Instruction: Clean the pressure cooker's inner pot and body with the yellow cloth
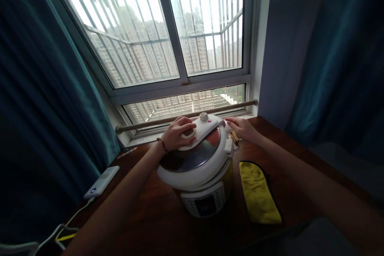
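A white and yellow electric pressure cooker stands upright on the dark wooden table, its lid on top. Across the lid runs a white handle with a round valve knob. My left hand, a bracelet at its wrist, is closed round the near left part of this handle. At the handle's far right end is my right hand, its fingers bent together; whatever they grip is hidden. A folded yellow cloth with a dark edge lies to the right of the cooker.
On the left, a white power bank lies with a white cable plugged in. Behind the cooker, a horizontal rail crosses in front of the barred window. Blue curtains hang on both sides. A small brownish object sits beside the cooker.
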`<control>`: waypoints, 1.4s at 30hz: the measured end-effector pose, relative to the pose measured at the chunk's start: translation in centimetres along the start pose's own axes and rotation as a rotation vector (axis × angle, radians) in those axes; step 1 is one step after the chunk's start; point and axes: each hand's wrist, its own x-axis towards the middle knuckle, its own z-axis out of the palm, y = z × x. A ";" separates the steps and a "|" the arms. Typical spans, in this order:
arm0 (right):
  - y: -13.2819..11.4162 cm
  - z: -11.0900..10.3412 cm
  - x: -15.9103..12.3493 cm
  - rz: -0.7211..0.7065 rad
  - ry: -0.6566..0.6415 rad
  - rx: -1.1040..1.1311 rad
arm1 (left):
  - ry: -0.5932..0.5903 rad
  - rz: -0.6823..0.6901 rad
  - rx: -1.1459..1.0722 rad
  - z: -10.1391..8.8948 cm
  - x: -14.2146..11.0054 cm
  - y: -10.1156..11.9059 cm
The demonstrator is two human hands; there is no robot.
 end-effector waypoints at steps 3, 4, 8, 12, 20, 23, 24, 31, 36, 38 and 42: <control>-1.4 -0.5 -1.8 -0.054 -0.061 -0.013 | -0.012 -0.021 0.024 0.4 0.3 -0.2; -1.8 -0.6 -2.3 -0.066 -0.092 -0.004 | -0.016 -0.027 0.040 0.5 0.4 -0.2; -1.9 -0.5 -3.6 -0.140 -0.163 -0.014 | -0.025 -0.052 0.079 1.1 0.5 -0.4; -1.1 -0.2 -3.8 -0.134 -0.164 -0.052 | -0.039 -0.079 0.075 1.8 0.4 -0.6; -0.3 -0.4 -4.2 -0.102 -0.194 -0.089 | -0.054 -0.118 0.085 2.9 0.5 -0.5; 0.0 -0.4 -4.0 -0.085 -0.212 -0.097 | -0.058 -0.135 0.099 3.1 0.7 -0.2; 0.0 -0.4 -3.9 -0.079 -0.217 -0.102 | -0.059 -0.143 0.109 3.1 0.7 -0.2; 1.0 -1.0 -3.1 -0.051 -0.273 -0.154 | -0.099 -0.214 0.190 3.5 1.2 1.2; 1.5 -1.0 -2.1 -0.046 -0.323 -0.185 | -0.127 -0.326 0.284 3.9 1.5 2.4; 1.5 -0.8 -1.5 -0.051 -0.330 -0.214 | -0.137 -0.391 0.311 4.2 1.4 2.6; 1.3 -0.4 0.1 -0.004 -0.387 -0.268 | -0.153 -0.477 0.347 4.7 1.1 2.6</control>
